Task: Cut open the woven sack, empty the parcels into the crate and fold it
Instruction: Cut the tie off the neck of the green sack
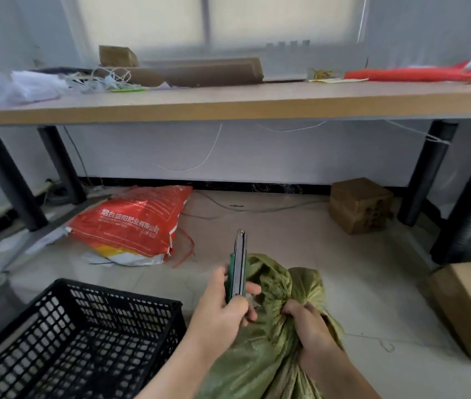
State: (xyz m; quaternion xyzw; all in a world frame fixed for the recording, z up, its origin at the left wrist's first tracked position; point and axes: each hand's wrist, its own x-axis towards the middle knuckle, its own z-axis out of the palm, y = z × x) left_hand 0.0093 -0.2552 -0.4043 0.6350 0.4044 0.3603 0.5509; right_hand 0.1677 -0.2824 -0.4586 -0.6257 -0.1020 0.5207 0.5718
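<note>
right now your left hand (222, 309) has its grip closed on the cutter (238, 263), blade-end up, just left of the green sack's (263, 349) bunched neck, which your right hand (309, 326) clamps.

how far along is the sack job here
Early. Nothing looks done: the green sack is bunched shut in the right hand, and the black crate is empty. In hand: the left hand holds the cutter by the neck. Cutting, emptying and folding remain.
</note>
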